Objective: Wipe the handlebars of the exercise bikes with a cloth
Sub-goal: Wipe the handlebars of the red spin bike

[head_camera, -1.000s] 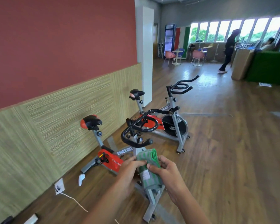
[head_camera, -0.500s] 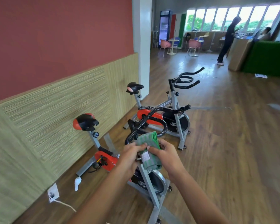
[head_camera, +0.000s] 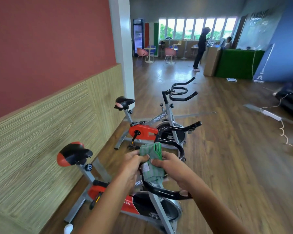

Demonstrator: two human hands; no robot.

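Two red and grey exercise bikes stand along the left wall. The near bike has black handlebars curving right in front of me. A folded green cloth sits over the middle of those handlebars, held between both hands. My left hand grips its left side and my right hand grips its right side. The far bike has its own black handlebars further back, untouched.
A red and wood-panelled wall runs along the left. A white power strip with cable lies on the wooden floor at right. A person stands at a counter far back, near pink chairs.
I have stepped closer to the near bike, so its handlebars now lie under my hands. Both hands kept hold of the cloth and brought it onto the handlebars.
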